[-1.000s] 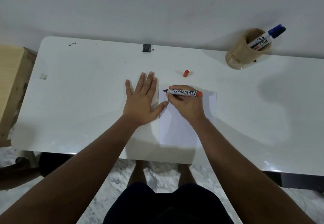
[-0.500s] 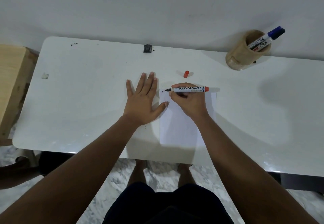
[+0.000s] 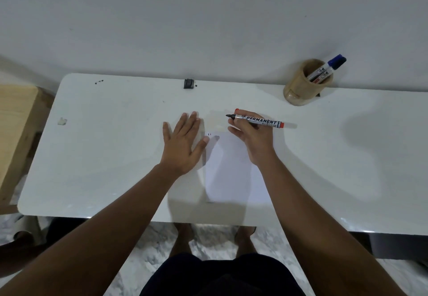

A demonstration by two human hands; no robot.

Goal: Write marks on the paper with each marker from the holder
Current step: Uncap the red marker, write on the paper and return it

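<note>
- your left hand lies flat and open, thumb on the paper left edge
- your right hand grips the uncapped marker above the paper's far edge
- holder stands well apart at the table back edge, bare room between

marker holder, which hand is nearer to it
Right. The right hand, gripping a marker, is nearer the holder at the table's far right; the left hand lies flat farther left.
</note>
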